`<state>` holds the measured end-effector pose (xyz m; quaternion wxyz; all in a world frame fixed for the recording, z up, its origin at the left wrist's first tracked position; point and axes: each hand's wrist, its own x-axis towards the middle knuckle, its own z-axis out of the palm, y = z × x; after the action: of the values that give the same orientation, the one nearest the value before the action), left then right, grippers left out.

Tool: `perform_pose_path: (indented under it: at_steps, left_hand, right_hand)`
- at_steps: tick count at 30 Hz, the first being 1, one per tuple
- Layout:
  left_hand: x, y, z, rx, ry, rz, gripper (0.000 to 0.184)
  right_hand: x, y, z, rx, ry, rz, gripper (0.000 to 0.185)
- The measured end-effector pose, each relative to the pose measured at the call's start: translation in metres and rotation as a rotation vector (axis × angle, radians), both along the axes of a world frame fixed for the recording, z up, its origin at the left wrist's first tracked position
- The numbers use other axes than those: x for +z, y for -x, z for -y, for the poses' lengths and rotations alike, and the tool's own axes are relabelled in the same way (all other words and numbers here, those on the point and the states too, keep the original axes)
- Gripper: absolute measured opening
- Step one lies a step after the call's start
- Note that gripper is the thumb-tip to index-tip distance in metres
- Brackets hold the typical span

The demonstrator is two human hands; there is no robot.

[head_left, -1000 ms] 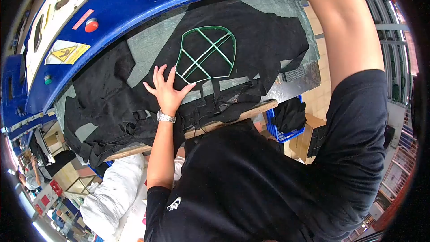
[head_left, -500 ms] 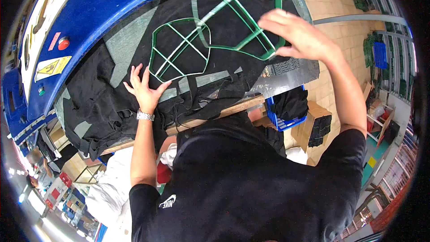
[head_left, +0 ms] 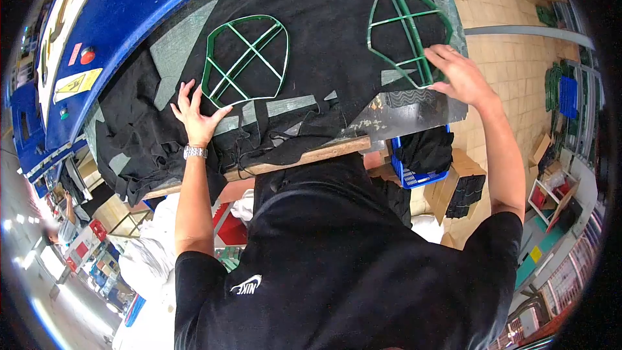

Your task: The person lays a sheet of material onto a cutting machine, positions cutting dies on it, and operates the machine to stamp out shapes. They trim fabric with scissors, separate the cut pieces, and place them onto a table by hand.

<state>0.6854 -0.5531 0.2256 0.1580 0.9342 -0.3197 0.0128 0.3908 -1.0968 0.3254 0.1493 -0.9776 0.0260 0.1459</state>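
Two green, strip-walled cutting dies with crossbars rest on black fabric. The left cutting die has a rounded outline and lies flat. Beside its lower left edge is my left hand, fingers spread, with fingertips and thumb at the rim. My right hand grips the right cutting die at its lower right end, thumb at the near tip and fingers on the bar. That die sits near the right edge of the fabric. Whether it bears fully on the cloth, I cannot tell.
A blue machine body with a red button curves along the far left. The grey-green board has a wooden front edge. Below it are a blue crate with black cloth and a cardboard box. Another person stands far left.
My right hand has brought its cutting die down and to the right, away from overlapping the left one. The left die and left hand appear slightly further left and up.
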Motion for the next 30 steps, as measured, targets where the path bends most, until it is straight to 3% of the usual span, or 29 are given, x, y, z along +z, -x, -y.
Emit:
perform_pose_path:
  at_steps: [5,10,14,16,20,26,30]
  left_hand:
    - [-0.003,-0.001,-0.003,-0.020,0.024,0.027,0.093]
    - [0.003,0.000,0.001,0.002,-0.018,-0.006,0.093]
    - [0.003,0.000,0.001,0.014,-0.052,0.003,0.095]
    - [0.003,0.000,0.001,0.004,-0.054,0.001,0.094]
    - [0.000,0.000,-0.001,0.008,-0.022,-0.008,0.095]
    - [0.006,0.003,0.002,0.036,-0.039,-0.023,0.095]
    - [0.005,0.004,0.003,0.022,-0.037,-0.017,0.093]
  right_hand:
    - [0.008,0.008,0.036,-0.110,0.092,-0.046,0.075]
    - [0.027,0.006,0.070,-0.107,0.021,-0.031,0.079]
    - [0.049,-0.017,0.046,0.061,0.101,0.065,0.081]
    - [0.061,-0.045,0.021,0.267,0.077,0.041,0.078]
    - [0.036,-0.093,-0.003,0.549,-0.001,0.052,0.073]
    - [-0.004,-0.129,0.001,0.725,-0.006,0.095,0.074]
    - [-0.009,-0.125,0.003,0.667,0.064,0.014,0.079]
